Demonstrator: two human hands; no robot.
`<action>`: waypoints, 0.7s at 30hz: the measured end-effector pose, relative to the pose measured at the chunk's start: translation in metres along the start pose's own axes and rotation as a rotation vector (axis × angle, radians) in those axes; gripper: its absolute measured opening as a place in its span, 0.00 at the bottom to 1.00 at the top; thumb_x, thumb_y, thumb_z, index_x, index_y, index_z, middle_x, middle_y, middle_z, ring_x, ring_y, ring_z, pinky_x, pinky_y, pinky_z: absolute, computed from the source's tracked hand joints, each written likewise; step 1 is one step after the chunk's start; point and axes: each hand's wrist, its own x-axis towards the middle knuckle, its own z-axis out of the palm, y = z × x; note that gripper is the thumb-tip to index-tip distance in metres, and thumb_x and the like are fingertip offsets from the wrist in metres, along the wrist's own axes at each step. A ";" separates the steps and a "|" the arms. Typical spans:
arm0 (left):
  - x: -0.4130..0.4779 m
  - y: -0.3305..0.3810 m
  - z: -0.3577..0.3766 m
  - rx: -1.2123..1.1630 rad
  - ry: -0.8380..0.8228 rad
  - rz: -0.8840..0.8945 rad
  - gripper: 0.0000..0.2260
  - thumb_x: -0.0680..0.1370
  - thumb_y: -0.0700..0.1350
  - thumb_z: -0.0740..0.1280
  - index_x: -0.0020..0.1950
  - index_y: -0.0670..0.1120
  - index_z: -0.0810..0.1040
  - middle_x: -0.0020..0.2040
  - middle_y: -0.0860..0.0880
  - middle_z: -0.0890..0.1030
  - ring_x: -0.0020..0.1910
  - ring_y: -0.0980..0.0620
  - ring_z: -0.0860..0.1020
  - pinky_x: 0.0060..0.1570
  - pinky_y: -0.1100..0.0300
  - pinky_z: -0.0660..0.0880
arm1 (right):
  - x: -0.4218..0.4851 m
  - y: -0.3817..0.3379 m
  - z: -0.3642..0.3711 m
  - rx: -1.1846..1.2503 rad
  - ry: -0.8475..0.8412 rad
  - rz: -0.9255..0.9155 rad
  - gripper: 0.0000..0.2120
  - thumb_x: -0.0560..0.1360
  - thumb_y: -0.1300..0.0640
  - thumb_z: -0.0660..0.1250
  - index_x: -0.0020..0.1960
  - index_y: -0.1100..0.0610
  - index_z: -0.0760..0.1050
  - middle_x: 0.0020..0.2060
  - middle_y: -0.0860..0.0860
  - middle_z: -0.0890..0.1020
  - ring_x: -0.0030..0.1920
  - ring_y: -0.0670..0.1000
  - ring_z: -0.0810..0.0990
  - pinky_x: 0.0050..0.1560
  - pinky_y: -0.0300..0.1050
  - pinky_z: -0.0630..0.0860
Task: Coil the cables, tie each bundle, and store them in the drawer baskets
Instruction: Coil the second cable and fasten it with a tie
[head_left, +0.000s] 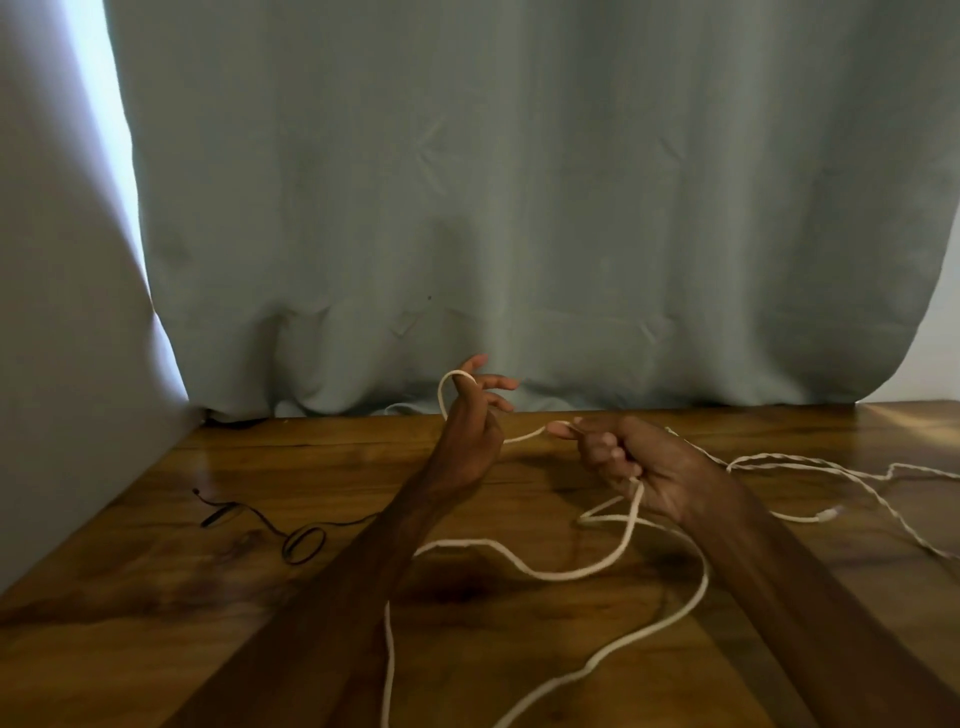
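A long white cable (550, 571) lies in loose curves on the wooden table (156, 649). My left hand (470, 431) is raised above the table with a loop of this cable hooked around its thumb, the other fingers spread and pointing right. My right hand (628, 457) grips the same cable, pinching it between thumb and forefinger just right of the left hand, and the cable drops out below its palm. A short taut stretch runs between the two hands. No drawer or baskets are in view.
A thin black cable (270, 525) with a small loop lies on the table at the left. A thin twisted white cable (831, 462) trails off to the right edge. A grey-green curtain (519, 208) hangs behind the table's far edge, and a pale wall stands at the left.
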 end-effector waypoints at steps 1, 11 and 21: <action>0.000 -0.001 -0.003 -0.022 0.011 -0.040 0.28 0.80 0.27 0.55 0.74 0.51 0.56 0.62 0.43 0.77 0.53 0.46 0.80 0.55 0.55 0.79 | -0.001 0.000 0.002 -0.127 0.017 -0.045 0.14 0.84 0.60 0.57 0.60 0.67 0.79 0.26 0.45 0.61 0.21 0.42 0.59 0.17 0.33 0.52; -0.003 0.018 0.003 -0.173 -0.210 -0.359 0.14 0.85 0.39 0.55 0.69 0.52 0.66 0.46 0.45 0.85 0.32 0.57 0.77 0.34 0.59 0.72 | -0.005 0.003 0.001 -1.208 0.409 -0.992 0.09 0.81 0.58 0.68 0.51 0.49 0.87 0.39 0.41 0.87 0.40 0.39 0.82 0.41 0.38 0.74; -0.001 0.054 0.024 -0.309 -0.663 -0.519 0.26 0.83 0.65 0.55 0.39 0.45 0.75 0.28 0.52 0.63 0.24 0.57 0.58 0.25 0.62 0.51 | 0.011 -0.009 -0.029 -1.594 0.636 -1.454 0.11 0.80 0.57 0.64 0.59 0.53 0.82 0.39 0.51 0.81 0.35 0.52 0.78 0.31 0.44 0.69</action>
